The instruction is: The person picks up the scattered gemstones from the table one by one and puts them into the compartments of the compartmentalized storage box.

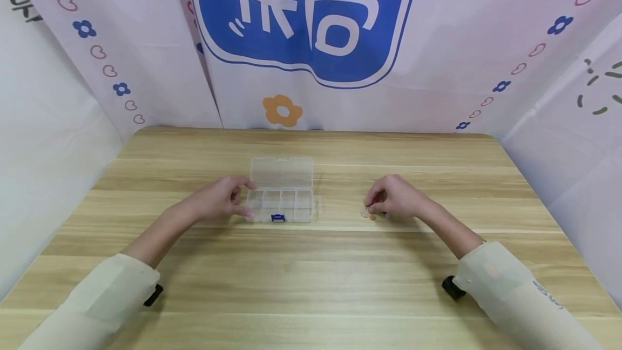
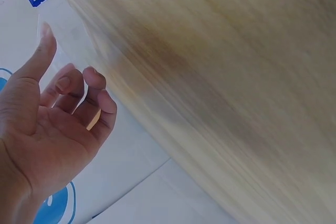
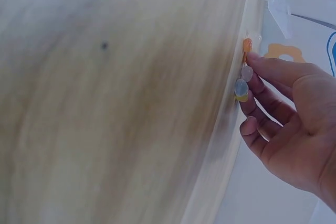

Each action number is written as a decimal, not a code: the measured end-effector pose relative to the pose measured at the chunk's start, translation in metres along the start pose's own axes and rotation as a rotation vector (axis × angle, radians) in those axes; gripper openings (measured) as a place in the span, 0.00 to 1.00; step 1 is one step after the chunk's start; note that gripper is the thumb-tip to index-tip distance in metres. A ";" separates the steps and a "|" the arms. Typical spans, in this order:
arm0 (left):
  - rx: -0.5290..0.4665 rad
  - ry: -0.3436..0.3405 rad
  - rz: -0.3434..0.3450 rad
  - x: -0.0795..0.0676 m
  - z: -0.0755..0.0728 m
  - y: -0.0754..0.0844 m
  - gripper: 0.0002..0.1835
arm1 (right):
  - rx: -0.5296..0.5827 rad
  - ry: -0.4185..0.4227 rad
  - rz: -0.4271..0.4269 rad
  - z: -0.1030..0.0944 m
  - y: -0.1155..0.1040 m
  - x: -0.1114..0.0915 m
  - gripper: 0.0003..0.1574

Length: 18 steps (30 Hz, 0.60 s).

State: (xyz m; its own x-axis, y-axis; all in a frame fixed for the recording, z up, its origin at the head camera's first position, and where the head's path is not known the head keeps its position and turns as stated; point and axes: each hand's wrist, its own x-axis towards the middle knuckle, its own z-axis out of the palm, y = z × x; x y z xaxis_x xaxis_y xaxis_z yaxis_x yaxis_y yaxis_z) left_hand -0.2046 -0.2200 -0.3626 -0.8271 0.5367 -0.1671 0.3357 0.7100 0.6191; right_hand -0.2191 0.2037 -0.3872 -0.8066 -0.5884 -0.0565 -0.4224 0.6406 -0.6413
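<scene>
Head view shows a wooden tabletop (image 1: 301, 285); toward its far edge, left of centre, lies a clear box (image 1: 288, 199), lid (image 1: 282, 173) open toward that edge. The left hand (image 1: 221, 197) touches the box's left side, thumb and forefinger spread. The right hand (image 1: 396, 197), fingertips nearly together, touches small pieces (image 3: 248, 44) between box and right edge; whether it grips one, I cannot tell.
</scene>
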 end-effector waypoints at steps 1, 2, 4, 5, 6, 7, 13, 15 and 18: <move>0.000 0.000 -0.001 0.000 0.000 0.000 0.34 | 0.002 -0.002 -0.003 0.000 0.000 0.000 0.04; 0.000 -0.001 -0.002 0.000 -0.001 0.001 0.34 | 0.006 -0.004 -0.006 0.000 0.000 0.000 0.04; 0.006 -0.002 -0.004 0.000 -0.001 0.002 0.34 | 0.011 -0.008 -0.008 0.001 0.000 0.000 0.03; 0.008 -0.003 -0.005 0.000 -0.001 0.002 0.33 | 0.017 -0.012 -0.009 0.001 0.000 0.001 0.03; 0.012 -0.002 -0.005 0.001 -0.001 0.001 0.33 | 0.021 -0.014 -0.012 0.001 0.000 0.001 0.03; 0.017 -0.002 -0.006 0.001 -0.001 0.001 0.33 | 0.026 -0.017 -0.014 0.002 0.000 0.001 0.03; 0.021 -0.003 -0.012 0.001 -0.001 -0.001 0.33 | 0.035 -0.023 -0.026 0.002 -0.001 0.002 0.03; 0.019 -0.001 -0.009 0.002 -0.001 -0.001 0.33 | 0.040 -0.024 -0.023 0.002 0.000 0.002 0.03; 0.018 -0.003 -0.009 0.002 0.000 0.000 0.33 | 0.047 -0.029 -0.016 0.002 0.000 0.002 0.03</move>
State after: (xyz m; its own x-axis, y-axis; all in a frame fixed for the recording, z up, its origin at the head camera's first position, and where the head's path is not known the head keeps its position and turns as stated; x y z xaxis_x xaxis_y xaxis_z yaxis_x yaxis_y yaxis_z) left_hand -0.2062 -0.2190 -0.3626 -0.8287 0.5317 -0.1747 0.3364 0.7227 0.6038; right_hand -0.2195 0.2017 -0.3886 -0.7873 -0.6129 -0.0671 -0.4152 0.6074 -0.6772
